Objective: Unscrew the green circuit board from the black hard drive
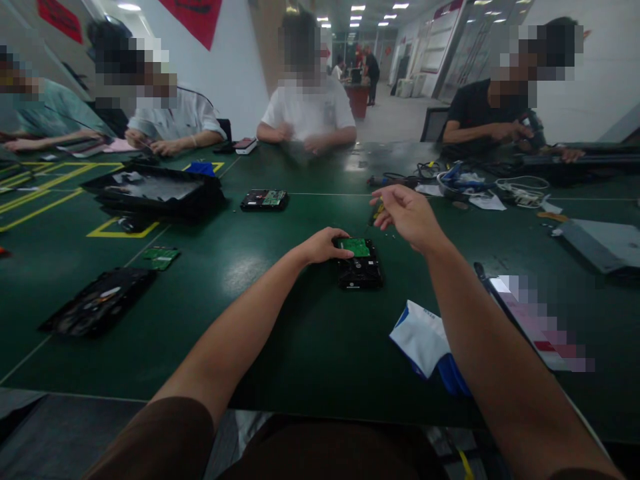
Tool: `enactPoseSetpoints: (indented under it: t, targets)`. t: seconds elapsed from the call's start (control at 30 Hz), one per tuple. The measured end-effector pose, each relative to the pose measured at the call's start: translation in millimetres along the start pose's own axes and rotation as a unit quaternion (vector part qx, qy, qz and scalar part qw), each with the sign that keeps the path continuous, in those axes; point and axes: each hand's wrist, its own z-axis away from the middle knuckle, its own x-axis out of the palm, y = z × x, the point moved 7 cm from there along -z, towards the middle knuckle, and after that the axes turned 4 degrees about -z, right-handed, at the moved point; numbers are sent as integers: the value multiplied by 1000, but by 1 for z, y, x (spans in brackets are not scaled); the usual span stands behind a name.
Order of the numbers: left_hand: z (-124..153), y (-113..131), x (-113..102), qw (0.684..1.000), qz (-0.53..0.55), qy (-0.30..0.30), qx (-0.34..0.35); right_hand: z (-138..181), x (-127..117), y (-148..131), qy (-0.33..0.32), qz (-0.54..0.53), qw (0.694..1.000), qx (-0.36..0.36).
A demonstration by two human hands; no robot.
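Observation:
A black hard drive (361, 273) with a green circuit board (356, 248) on its upper face lies flat on the table in front of me. My left hand (327, 245) grips its far left corner, with the thumb over the board's edge. Above and to the right of the drive, my right hand (403, 213) is raised, fingers curled around a small yellow-and-black screwdriver (379, 212). Its thin tip points down and stands apart from the drive. A few tiny bits, perhaps screws, lie on the table near it.
Another hard drive (264, 199) lies beyond my left hand. A black tray (155, 190), a loose circuit board (161, 257) and a dark casing (100, 301) are on the left. White-and-blue gloves (424, 339), cables (463, 180) and a grey case (600, 243) are on the right. Several people sit opposite.

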Motion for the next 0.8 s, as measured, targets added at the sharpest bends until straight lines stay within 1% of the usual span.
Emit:
enactPoseSetpoints:
  t: [0.07, 0.13, 0.2, 0.27, 0.47, 0.6, 0.67, 0.8]
  targets:
    - [0, 0, 0, 1000, -1, -1, 1, 0, -2, 0, 5, 26, 1000, -13]
    - [0, 0, 0, 1000, -2, -3, 0, -1, -8, 2, 31, 63, 997, -19]
    - [1, 0, 0, 1000, 0, -6, -8, -2, -14, 5, 65, 86, 994, -9]
    - [1, -1, 0, 1000, 2, -8, -18, -2, -17, 7, 78, 84, 993, 5]
    - [1, 3, 0, 1000, -1, -4, -1, 0, -5, 3, 25, 13, 1000, 14]
    - [0, 2, 1, 1000, -5, -2, 5, 2, -3, -2, 6, 17, 1000, 0]
    - [0, 2, 0, 1000, -9, -2, 8, 2, -5, -2, 9, 48, 999, -8]
    - [0, 0, 0, 1000, -7, -3, 2, 0, -13, 3, 49, 77, 996, 6]
